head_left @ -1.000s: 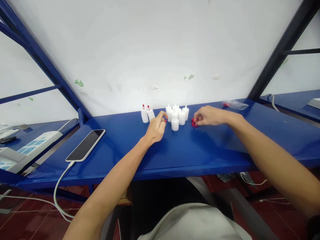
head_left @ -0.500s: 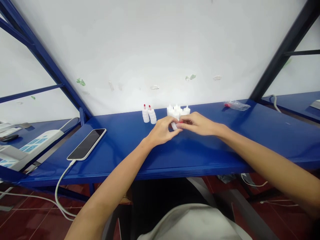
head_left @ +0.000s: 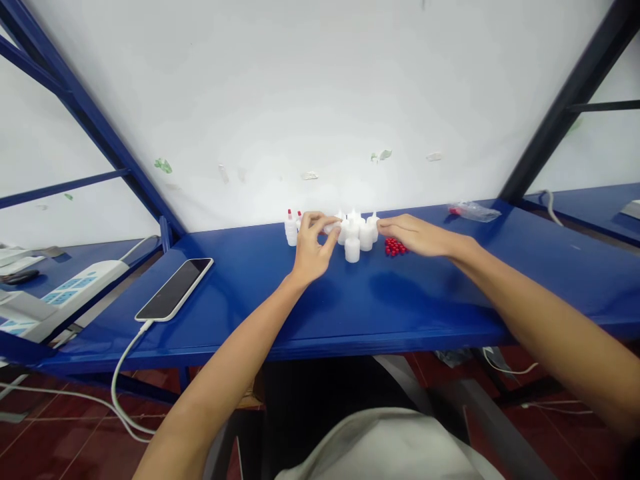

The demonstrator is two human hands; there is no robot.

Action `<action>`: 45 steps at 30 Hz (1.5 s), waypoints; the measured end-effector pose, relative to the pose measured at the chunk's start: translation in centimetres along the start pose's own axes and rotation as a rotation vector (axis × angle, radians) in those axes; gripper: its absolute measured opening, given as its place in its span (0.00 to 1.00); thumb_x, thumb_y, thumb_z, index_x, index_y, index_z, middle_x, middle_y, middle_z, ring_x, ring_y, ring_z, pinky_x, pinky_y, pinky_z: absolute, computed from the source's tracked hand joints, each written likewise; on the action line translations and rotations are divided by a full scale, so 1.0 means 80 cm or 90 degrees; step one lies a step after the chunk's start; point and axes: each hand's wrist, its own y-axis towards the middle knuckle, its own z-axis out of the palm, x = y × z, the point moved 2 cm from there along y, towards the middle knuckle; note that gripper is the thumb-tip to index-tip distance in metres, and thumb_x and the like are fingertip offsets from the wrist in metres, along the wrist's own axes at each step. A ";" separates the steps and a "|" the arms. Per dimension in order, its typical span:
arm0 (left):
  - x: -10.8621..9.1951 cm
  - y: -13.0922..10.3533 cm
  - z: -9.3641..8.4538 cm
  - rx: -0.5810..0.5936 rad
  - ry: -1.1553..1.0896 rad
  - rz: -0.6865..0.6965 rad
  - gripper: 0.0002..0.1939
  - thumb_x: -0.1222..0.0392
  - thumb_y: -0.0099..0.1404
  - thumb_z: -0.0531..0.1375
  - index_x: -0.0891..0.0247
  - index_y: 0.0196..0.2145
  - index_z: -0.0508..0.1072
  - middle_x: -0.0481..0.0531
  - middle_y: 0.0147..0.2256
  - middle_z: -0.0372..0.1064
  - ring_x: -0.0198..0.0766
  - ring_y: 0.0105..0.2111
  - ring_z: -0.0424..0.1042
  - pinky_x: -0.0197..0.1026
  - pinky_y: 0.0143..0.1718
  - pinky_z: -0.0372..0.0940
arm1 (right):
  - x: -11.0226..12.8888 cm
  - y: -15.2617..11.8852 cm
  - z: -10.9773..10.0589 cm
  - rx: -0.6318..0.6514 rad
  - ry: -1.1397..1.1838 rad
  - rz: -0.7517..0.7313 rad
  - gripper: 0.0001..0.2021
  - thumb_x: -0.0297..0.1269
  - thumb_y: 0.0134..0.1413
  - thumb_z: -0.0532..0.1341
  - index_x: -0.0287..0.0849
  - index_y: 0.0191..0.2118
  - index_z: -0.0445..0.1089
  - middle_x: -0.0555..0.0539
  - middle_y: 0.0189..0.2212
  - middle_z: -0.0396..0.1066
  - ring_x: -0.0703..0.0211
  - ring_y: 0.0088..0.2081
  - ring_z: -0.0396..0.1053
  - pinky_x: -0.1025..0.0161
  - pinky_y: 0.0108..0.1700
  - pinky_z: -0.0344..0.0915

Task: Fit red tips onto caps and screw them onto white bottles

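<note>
While left hand (head_left: 311,252) pinches one bottle (head_left: 332,228), light grip advised, clear of clustered bottles (head_left: 352,250); right hand (head_left: 419,235): beside them, finger hold indiscernible.

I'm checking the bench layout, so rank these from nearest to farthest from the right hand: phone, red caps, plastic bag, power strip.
From the right hand:
1. Red caps, right beside it
2. Plastic bag, to its right, near the wall
3. Phone, far left
4. Power strip, left beyond the phone

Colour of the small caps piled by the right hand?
Red; the caps show best in the head view.
</note>
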 end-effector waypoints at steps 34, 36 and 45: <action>0.010 -0.013 0.024 0.451 0.134 -0.104 0.13 0.56 0.62 0.57 0.63 0.23 0.72 0.46 0.22 0.66 0.33 0.23 0.63 0.39 0.29 0.54 | -0.044 0.003 0.001 0.192 -0.212 0.059 0.13 0.40 0.50 0.62 0.42 0.41 0.74 0.50 0.26 0.69 0.59 0.28 0.66 0.62 0.31 0.56; 0.011 -0.014 0.027 0.459 0.128 -0.097 0.10 0.57 0.63 0.57 0.62 0.31 0.76 0.46 0.24 0.69 0.34 0.25 0.65 0.39 0.30 0.56 | -0.039 0.003 0.003 0.177 -0.217 0.055 0.12 0.43 0.50 0.63 0.43 0.38 0.72 0.50 0.26 0.68 0.60 0.27 0.64 0.62 0.31 0.55; 0.014 -0.018 0.030 0.459 0.137 -0.085 0.17 0.53 0.66 0.56 0.58 0.49 0.75 0.46 0.25 0.70 0.38 0.26 0.69 0.39 0.29 0.59 | -0.042 0.007 0.006 0.152 -0.252 0.085 0.02 0.36 0.50 0.58 0.44 0.31 0.65 0.51 0.25 0.67 0.60 0.27 0.64 0.62 0.31 0.52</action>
